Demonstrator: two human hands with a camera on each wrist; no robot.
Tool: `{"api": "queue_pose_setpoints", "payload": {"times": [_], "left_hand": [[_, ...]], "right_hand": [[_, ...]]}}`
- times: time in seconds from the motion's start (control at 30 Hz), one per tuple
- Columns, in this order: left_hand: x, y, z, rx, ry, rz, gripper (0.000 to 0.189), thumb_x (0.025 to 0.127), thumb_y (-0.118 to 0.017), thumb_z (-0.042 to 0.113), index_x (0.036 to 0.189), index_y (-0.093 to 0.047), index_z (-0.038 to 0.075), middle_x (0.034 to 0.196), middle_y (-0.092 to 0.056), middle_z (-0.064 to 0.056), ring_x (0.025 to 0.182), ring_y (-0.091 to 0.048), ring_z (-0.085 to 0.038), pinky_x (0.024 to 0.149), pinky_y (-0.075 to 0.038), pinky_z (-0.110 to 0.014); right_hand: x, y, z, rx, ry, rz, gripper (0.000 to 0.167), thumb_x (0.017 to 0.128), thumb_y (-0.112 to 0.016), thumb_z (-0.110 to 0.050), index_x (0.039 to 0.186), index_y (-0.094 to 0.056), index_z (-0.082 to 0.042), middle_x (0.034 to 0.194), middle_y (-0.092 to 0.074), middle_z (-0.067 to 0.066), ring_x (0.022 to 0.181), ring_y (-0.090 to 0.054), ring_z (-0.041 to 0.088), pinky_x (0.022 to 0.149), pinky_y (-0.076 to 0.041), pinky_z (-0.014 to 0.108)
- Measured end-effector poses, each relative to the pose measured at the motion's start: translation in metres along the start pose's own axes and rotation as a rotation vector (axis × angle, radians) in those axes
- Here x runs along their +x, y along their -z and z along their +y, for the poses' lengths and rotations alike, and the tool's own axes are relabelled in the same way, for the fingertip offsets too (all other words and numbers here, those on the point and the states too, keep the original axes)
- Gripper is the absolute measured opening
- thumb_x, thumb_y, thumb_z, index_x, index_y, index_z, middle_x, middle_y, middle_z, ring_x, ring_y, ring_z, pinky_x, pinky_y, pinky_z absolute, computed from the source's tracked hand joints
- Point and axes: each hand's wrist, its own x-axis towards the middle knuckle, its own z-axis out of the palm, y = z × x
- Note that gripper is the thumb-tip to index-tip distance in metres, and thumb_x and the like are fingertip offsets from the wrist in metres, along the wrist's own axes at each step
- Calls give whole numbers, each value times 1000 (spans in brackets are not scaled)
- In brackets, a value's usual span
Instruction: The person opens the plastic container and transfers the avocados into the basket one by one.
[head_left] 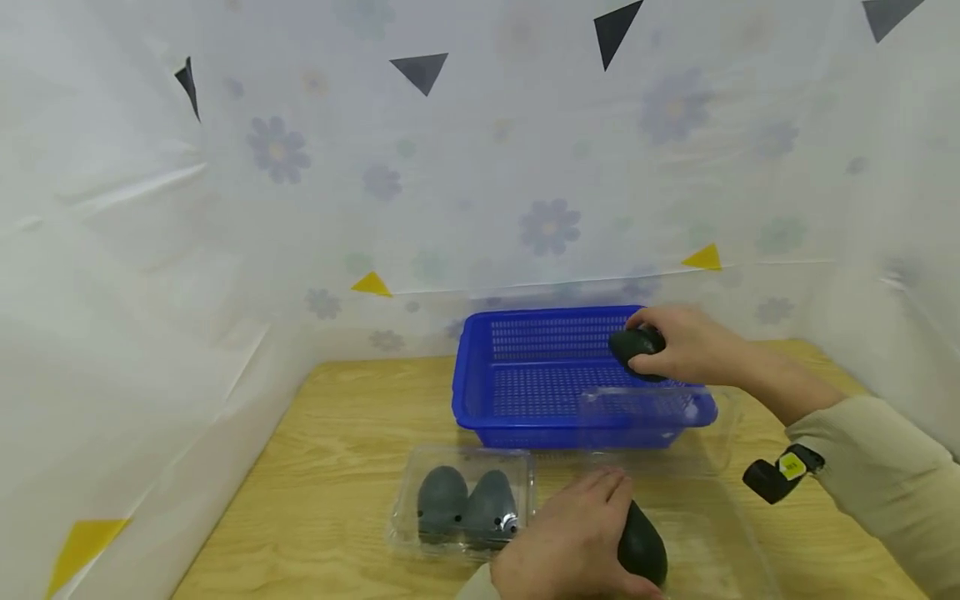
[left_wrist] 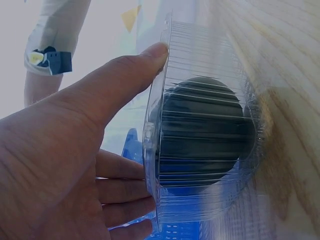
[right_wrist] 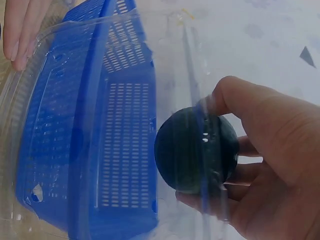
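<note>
My right hand (head_left: 686, 346) grips a dark green avocado (head_left: 636, 350) over the right back part of the blue plastic basket (head_left: 468, 367). The right wrist view shows this avocado (right_wrist: 182, 150) partly through the clear lid, with thumb and fingers curled round it. My left hand (head_left: 573, 533) rests at the left rim of an opened clear plastic box (head_left: 720, 542), thumb (left_wrist: 155, 54) and straight fingers touching its edge. Inside that box lies another avocado (head_left: 642, 546), seen through the ribbed wall in the left wrist view. The box's raised lid (head_left: 660, 425) overlaps the basket's front.
Left of my left hand, a closed clear box (head_left: 401, 508) holds two avocados (head_left: 442, 500) on the wooden table (head_left: 345, 433). A pale flowered sheet (head_left: 465, 192) hangs behind and at both sides. A black wrist camera (head_left: 780, 473) sits on my right sleeve.
</note>
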Motion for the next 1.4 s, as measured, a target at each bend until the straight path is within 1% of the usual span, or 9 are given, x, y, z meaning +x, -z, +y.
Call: {"api": "queue_pose_setpoints", "payload": {"times": [0.2, 0.37, 0.5, 0.7, 0.83, 1.0, 1.13, 1.23, 1.4], "left_hand": [[2, -1, 3, 25, -19, 19, 101, 78, -56, 81, 153, -36, 17, 153, -41, 6, 143, -38, -7, 115, -37, -22], [2, -1, 5, 8, 1, -17, 101, 78, -56, 80, 155, -33, 19, 155, -38, 8, 144, -36, -6, 116, -37, -23], [3, 0, 6, 4, 4, -24, 101, 78, -56, 80, 155, -33, 19, 155, -38, 8, 144, -36, -6, 116, -37, -23], [3, 1, 8, 8, 8, -36, 100, 78, -56, 81, 154, -34, 20, 155, -38, 9, 144, -36, -5, 116, -36, -23], [4, 1, 8, 17, 8, -39, 100, 78, -56, 81, 154, -34, 19, 155, -38, 9, 143, -36, -4, 116, -36, -23], [3, 0, 8, 23, 4, -34, 101, 78, -55, 81, 154, -34, 19, 155, -38, 9, 144, -36, -5, 116, -36, -23], [3, 0, 8, 27, -1, -38, 101, 79, -54, 81, 155, -33, 19, 156, -37, 8, 144, -35, -5, 116, -35, -23], [4, -1, 9, 30, -4, -41, 101, 79, -54, 81, 155, -31, 19, 157, -36, 8, 145, -34, -5, 117, -35, -22], [4, -1, 10, 33, -15, -29, 101, 79, -54, 81, 155, -32, 18, 156, -37, 7, 144, -35, -5, 117, -34, -22]], "right_hand": [[5, -7, 7, -6, -41, -68, 53, 87, -74, -30, 127, -57, -1, 112, -66, 21, 82, -64, 19, 63, -53, 31], [7, -11, 13, -12, -38, -120, 60, 84, -76, -35, 127, -57, 2, 110, -66, 22, 83, -63, 21, 64, -54, 34], [8, -14, 18, -6, -39, -158, 60, 84, -77, -33, 127, -56, 4, 111, -65, 22, 84, -63, 21, 64, -53, 33], [12, -18, 29, -47, -30, -191, 61, 84, -77, -33, 126, -58, 8, 113, -65, 24, 93, -64, 29, 69, -54, 37], [17, -20, 35, -71, -31, -229, 58, 84, -77, -29, 123, -59, 10, 109, -66, 23, 90, -64, 26, 70, -55, 37], [20, -22, 36, -76, -35, -292, 56, 84, -77, -28, 121, -59, 9, 102, -66, 18, 84, -64, 21, 70, -56, 37], [21, -24, 36, -63, -38, -354, 58, 83, -79, -33, 120, -59, 7, 102, -66, 15, 87, -63, 21, 73, -56, 38], [20, -25, 38, -61, -32, -377, 58, 82, -80, -34, 118, -60, 6, 102, -66, 15, 88, -62, 21, 75, -56, 39], [19, -26, 41, -42, -25, -433, 55, 83, -80, -28, 119, -59, 7, 104, -67, 16, 92, -64, 25, 78, -57, 42]]}}
